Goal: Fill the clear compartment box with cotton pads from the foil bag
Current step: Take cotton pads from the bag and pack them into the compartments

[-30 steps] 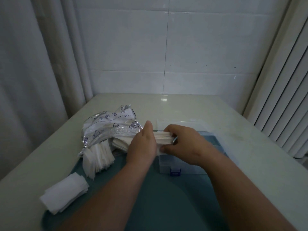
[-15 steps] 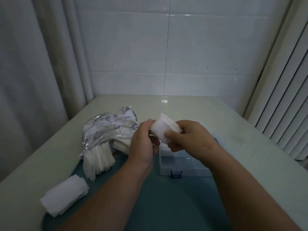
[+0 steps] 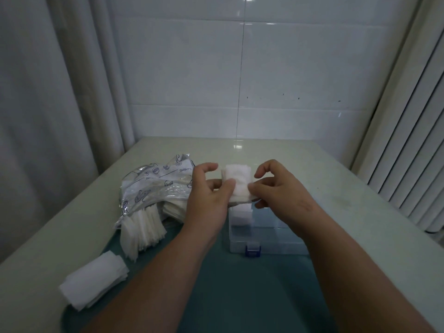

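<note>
Both hands hold 1 small stack of cotton pads (image 3: 236,182) in the air, directly above the left end of the clear box (image 3: 269,233). The left hand (image 3: 209,195) pinches the stack's left edge between thumb and fingers, its index finger raised clear of the pads. The right hand (image 3: 278,188) pinches the stack's right edge with the thumb on the near face, its index finger curled above and apart from the stack. The box rests on a teal mat (image 3: 216,284) with a blue latch (image 3: 252,250) on its near wall; white pads (image 3: 242,212) already stand in its leftmost compartment, just below the held stack, while the compartments to the right are hidden by the right forearm or too faint to judge. Left of the box lies the crumpled foil bag (image 3: 156,186), with loose pads (image 3: 141,229) spilling from its near opening. Farther left of the box and nearer the viewer, 1 separate pile of pads (image 3: 93,284) lies partly on the mat's edge and partly on the table (image 3: 360,224).
</note>
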